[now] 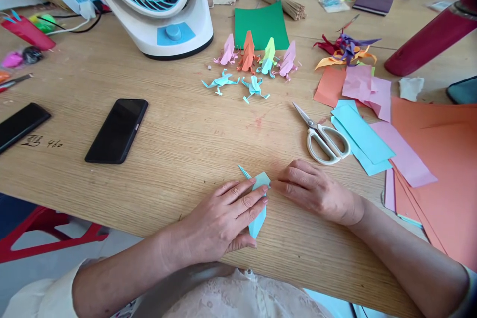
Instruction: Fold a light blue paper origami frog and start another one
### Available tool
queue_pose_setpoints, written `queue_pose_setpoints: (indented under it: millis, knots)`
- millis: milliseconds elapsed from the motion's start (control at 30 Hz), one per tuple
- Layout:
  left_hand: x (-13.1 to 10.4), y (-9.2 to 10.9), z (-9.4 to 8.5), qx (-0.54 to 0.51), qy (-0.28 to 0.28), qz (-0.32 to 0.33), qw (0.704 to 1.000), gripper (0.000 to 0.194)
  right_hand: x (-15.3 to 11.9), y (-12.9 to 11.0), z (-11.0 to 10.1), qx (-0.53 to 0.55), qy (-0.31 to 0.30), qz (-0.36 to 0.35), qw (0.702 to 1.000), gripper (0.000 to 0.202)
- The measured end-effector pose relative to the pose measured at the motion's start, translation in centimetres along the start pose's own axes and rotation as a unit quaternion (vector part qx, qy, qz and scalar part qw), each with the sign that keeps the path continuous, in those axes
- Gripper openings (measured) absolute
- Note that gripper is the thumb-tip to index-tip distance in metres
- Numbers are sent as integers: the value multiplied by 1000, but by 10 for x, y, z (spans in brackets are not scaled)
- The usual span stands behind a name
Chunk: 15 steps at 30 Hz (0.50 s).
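The folded paper (258, 223) lies on the table (179, 144) to the left of the scissors (312, 125) and nearer the wearer, a long light-blue form with crisp straight edges, a paler angular upper end, a tapering lower end and one thin layered spike jutting up and left. The left hand (227, 213) lies flat across its middle, fingers extended over it, while the right hand (316, 191), just below the scissors, has its fingers bent at the paper's edge; whether they pinch it I cannot tell.

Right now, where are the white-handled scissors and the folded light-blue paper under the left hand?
White-handled scissors (311, 123), head view: on the pivot area.
Folded light-blue paper (258, 223), head view: on its near end.
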<state>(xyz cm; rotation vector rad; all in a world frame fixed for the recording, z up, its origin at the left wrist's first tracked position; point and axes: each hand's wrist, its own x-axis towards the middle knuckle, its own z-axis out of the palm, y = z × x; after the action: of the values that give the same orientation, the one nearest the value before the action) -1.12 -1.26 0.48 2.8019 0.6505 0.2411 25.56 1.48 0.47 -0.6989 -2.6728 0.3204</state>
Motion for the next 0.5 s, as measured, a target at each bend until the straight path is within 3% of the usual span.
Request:
queue_pose_setpoints:
  millis: [367, 500]
  knots:
    - [7, 3, 1, 29, 28, 6, 999, 57, 1, 5, -1, -5, 27, -3, 1000, 21]
    - [9, 2, 0, 1, 45, -1, 999, 46, 2, 5, 4, -2, 41, 2, 999, 15]
